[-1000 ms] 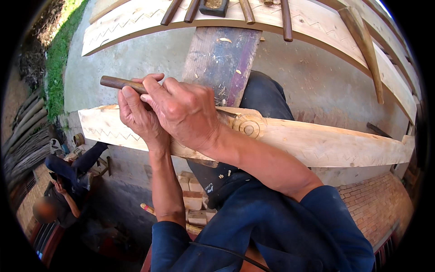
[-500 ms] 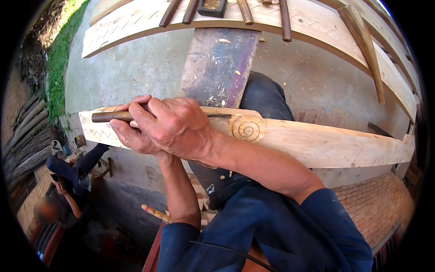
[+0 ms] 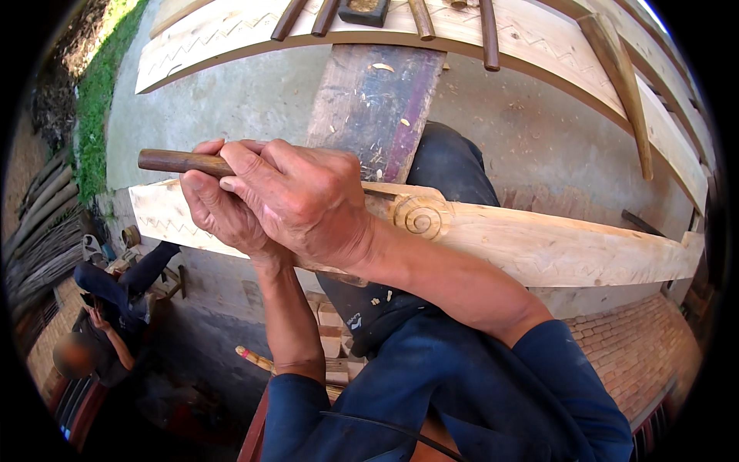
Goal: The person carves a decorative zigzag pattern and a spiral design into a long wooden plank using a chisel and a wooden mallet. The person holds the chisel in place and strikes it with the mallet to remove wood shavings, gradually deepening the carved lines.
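Note:
Both hands grip a carving tool with a dark round wooden handle [image 3: 165, 161]: my left hand [image 3: 222, 214] is closed under and around it, and my right hand [image 3: 300, 200] is wrapped over it, overlapping the left. The tool's dark metal end [image 3: 379, 192] reaches a long pale board [image 3: 539, 239] beside a carved spiral roundel [image 3: 422, 217]; its exact tip is hard to make out. Zigzag lines mark the board's left part, and my hands hide its middle.
Beyond lies a second pale beam [image 3: 543, 50] with several round-handled tools, a black box [image 3: 362, 14] and a tapered wooden mallet [image 3: 612, 85]. A worn plank [image 3: 362, 108] runs beneath. Another person [image 3: 108, 323] sits at lower left, near stacked poles [image 3: 42, 231].
Over the last second my hands and the tool dipped, then rose again, ending somewhat left of where they started. The handle's free end now sticks out farther left.

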Demonstrator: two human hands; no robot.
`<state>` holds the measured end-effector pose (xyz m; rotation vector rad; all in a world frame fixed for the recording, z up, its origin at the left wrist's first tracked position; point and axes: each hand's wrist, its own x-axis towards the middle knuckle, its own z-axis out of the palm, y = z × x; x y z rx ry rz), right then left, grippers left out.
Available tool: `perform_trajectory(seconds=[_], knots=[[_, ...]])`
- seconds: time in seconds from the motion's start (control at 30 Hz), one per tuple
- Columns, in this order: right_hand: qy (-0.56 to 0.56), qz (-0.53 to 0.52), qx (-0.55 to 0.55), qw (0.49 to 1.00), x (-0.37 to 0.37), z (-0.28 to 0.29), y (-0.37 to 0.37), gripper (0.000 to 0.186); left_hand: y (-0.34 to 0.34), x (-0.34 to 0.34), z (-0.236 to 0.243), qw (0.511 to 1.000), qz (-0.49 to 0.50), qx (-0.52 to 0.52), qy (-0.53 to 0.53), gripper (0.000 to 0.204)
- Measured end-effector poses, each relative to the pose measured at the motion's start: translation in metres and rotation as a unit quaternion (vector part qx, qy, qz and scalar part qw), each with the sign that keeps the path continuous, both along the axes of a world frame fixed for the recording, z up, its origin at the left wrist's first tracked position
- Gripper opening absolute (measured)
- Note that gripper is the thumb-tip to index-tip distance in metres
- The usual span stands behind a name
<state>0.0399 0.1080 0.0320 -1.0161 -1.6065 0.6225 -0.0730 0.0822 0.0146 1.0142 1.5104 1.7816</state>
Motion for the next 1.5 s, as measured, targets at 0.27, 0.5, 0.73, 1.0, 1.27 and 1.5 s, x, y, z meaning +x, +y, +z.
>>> perform_trajectory(seconds=[0.27, 0.5, 0.73, 1.0, 1.27, 1.5], knots=[[0.007, -0.036, -0.07, 0.997, 0.006, 0.001, 0.012, 0.03, 0.033, 0.011, 0.007, 0.998, -0.035, -0.033, 0.027, 0.044], [-0.041, 0.004, -0.133, 0.99, 0.012, 0.001, 0.012, 0.019, 0.032, 0.013, 0.002, 0.996, -0.033, -0.071, 0.05, 0.04], [-0.021, 0.085, -0.058, 0.994, 0.05, 0.036, 0.046, 0.028, -0.007, 0.051, 0.012, 0.998, -0.022, -0.059, 0.011, 0.03], [0.191, 0.321, -0.423, 0.826, 0.055, 0.009, 0.094, 0.031, -0.017, 0.066, -0.004, 0.957, -0.144, -0.131, 0.214, 0.013], [0.238, 0.309, -0.464, 0.796, 0.04, -0.002, 0.091, 0.034, -0.014, 0.072, -0.002, 0.957, -0.134, -0.134, 0.22, 0.011], [0.278, 0.325, -0.478, 0.767, 0.038, -0.005, 0.086, 0.034, -0.019, 0.071, 0.002, 0.956, -0.155, -0.189, 0.163, 0.013]])
